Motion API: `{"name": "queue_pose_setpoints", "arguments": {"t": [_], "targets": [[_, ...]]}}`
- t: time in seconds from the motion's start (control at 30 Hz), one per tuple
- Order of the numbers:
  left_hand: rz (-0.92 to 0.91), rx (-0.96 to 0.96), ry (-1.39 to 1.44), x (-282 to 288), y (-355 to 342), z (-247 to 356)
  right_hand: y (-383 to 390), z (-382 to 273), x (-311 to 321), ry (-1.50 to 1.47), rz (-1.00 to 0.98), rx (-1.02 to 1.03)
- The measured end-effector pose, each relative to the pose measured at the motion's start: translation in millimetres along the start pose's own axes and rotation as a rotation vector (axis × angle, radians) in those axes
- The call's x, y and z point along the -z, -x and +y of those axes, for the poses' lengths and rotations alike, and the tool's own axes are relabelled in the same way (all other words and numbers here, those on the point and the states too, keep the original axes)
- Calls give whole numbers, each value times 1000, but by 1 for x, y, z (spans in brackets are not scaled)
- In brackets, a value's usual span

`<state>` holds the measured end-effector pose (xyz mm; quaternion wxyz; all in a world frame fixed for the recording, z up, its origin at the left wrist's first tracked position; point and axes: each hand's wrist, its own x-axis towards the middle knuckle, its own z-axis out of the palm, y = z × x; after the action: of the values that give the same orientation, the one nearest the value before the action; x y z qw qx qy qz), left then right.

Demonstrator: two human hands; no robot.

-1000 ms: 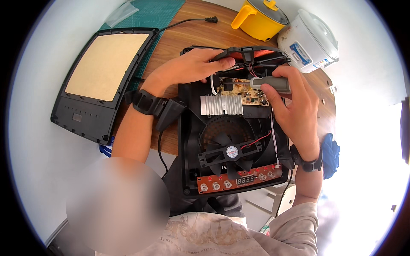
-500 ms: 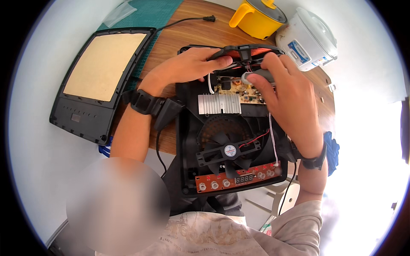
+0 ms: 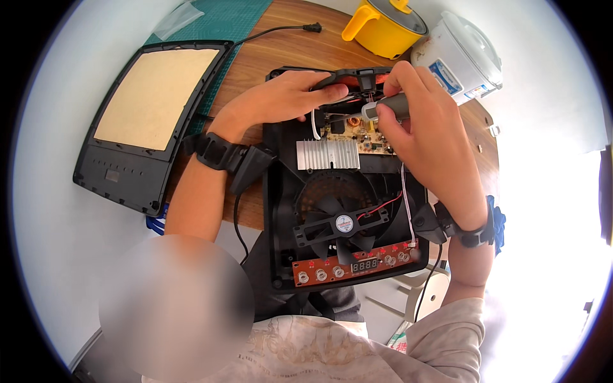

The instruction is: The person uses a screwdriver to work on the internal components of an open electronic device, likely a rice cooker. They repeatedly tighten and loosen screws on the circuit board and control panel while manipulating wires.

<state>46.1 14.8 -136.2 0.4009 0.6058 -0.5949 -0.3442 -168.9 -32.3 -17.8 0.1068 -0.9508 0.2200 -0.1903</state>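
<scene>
An open black appliance housing [image 3: 281,191] spans my lap and the table edge, with a fan [image 3: 338,230], a silver heatsink [image 3: 327,155], a circuit board [image 3: 377,142] and a red display board [image 3: 306,276] inside. My left hand [image 3: 300,96] grips the raised black top part [image 3: 366,80], thumb over its rim, beside a white strip [image 3: 315,124]. My right hand [image 3: 424,134] is closed round the grey handle of a screwdriver [image 3: 389,108], whose shaft points left over the circuit board; its tip is hard to make out.
A detached black cover [image 3: 153,96] with a beige panel lies left, partly on a green mat [image 3: 242,19], near a plug [image 3: 313,28]. A yellow pot [image 3: 377,32] and white rice cooker [image 3: 469,54] stand at the back right of the wooden table [image 3: 281,45]. Blue cloth [image 3: 498,217] is right.
My right hand and screwdriver have shifted left, and the hand has risen and turned, its index knuckle higher. My left hand still grips the top part, slightly further left in view.
</scene>
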Motion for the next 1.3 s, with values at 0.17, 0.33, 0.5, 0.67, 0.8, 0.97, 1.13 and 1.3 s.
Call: {"name": "queue_pose_setpoints", "arguments": {"t": [0.17,0.33,0.5,0.67,0.8,0.97,1.13,1.3], "targets": [[8,-34,38,-2,-2,-1,-6,9,5,-65,-42,50],[25,-31,14,-1,2,1,-7,5,11,-29,-123,74],[-6,34,18,1,1,4,-12,17,16,41,-194,147],[1,-3,35,0,2,4,-6,18,18,-28,-181,47],[-8,25,-10,3,3,6,9,12,21,-130,-85,-100],[27,-6,-22,-1,0,-3,21,14,21,-116,35,-162],[5,21,-44,0,1,2,25,17,14,-131,92,-143],[-2,32,-57,1,3,4,26,12,12,-206,52,-201]]}}
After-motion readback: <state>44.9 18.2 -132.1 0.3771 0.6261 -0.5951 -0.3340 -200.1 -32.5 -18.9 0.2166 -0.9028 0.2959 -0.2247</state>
